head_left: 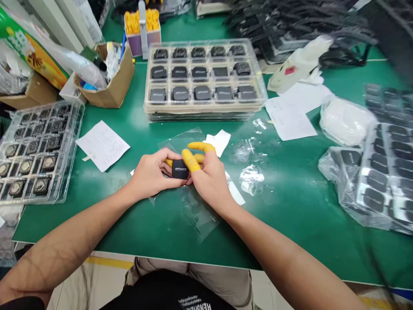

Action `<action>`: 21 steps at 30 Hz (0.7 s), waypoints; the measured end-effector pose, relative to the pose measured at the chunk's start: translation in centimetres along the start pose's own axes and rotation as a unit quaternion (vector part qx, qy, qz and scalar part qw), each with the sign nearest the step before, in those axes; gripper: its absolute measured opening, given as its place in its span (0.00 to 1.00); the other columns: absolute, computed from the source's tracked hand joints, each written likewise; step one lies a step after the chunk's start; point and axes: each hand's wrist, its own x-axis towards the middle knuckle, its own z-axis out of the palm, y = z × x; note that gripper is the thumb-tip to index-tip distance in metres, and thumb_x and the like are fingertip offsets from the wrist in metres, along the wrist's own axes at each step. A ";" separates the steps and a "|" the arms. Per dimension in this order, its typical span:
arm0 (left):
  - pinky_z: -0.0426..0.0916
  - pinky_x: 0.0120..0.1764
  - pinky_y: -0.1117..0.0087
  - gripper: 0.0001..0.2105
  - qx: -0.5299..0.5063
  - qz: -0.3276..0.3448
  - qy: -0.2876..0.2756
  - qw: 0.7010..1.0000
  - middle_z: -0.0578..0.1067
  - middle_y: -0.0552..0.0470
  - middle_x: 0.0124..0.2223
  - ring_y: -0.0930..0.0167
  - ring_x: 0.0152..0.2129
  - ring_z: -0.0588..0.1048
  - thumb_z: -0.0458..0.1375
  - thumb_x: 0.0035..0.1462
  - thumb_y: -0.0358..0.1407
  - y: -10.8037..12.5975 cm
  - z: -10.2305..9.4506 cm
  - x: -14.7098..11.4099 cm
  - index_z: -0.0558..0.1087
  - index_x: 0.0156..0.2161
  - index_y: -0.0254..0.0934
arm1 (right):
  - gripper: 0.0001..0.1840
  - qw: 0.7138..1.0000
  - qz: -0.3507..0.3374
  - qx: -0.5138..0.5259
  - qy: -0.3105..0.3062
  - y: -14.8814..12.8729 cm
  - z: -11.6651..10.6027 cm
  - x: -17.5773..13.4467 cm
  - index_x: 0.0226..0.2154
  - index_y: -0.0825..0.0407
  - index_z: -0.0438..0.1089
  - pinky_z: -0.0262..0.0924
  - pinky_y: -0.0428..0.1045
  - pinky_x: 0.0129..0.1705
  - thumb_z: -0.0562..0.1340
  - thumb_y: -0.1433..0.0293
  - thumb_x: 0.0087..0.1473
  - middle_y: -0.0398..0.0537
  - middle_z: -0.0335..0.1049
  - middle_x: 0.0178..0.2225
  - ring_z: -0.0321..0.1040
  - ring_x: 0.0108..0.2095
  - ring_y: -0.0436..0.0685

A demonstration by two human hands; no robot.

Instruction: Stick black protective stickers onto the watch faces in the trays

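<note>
A small black square case (180, 169) with rounded corners and pale lettering is held in my left hand (155, 171), the thumb along its lower edge and the fingers around its far side. My right hand (209, 172) is close against the case's right side. Yellow finger cots cover its thumb and forefinger, which are stretched out and apart; its other fingers are partly hidden. A yellow cot also shows behind the case. Under both hands lie clear plastic film (201, 217) and a white paper or cloth piece (221, 141).
Beyond my hands stands a stacked clear tray (201, 105) of black cases. Another tray (66, 189) of round-faced parts lies left. Bagged black square pieces (376, 181), paper sheets (103, 145), a white bottle (300, 64), a cardboard box (111, 92) and a box of yellow cots (142, 23) surround the green table.
</note>
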 end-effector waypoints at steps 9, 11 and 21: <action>0.74 0.58 0.56 0.29 0.143 0.136 0.150 0.969 0.80 0.44 0.55 0.57 0.54 0.77 0.81 0.40 0.44 8.6 -3.0 9.6 0.81 0.48 0.40 | 0.05 0.892 -0.307 -0.331 -0.029 0.4 0.5 -1.2 0.38 0.46 0.78 0.70 0.52 0.30 0.64 0.68 0.65 0.49 0.80 0.35 0.78 0.35 0.61; 0.67 0.63 0.52 0.26 0.257 0.182 0.138 0.939 0.78 0.43 0.57 0.53 0.60 0.71 0.79 0.43 0.45 10.7 -2.5 15.7 0.82 0.48 0.40 | 0.06 0.888 -0.314 -0.335 -0.024 0.6 0.6 -1.4 0.38 0.46 0.79 0.71 0.52 0.29 0.64 0.69 0.62 0.49 0.79 0.35 0.77 0.35 0.61; 0.63 0.60 0.53 0.14 0.428 0.212 0.051 0.877 0.81 0.47 0.41 0.54 0.53 0.73 0.75 0.48 0.40 14.7 1.0 29.0 0.84 0.40 0.37 | 0.10 0.874 -0.331 -0.353 -0.046 1.4 0.6 -0.8 0.40 0.43 0.81 0.72 0.52 0.29 0.64 0.67 0.57 0.45 0.80 0.37 0.76 0.35 0.59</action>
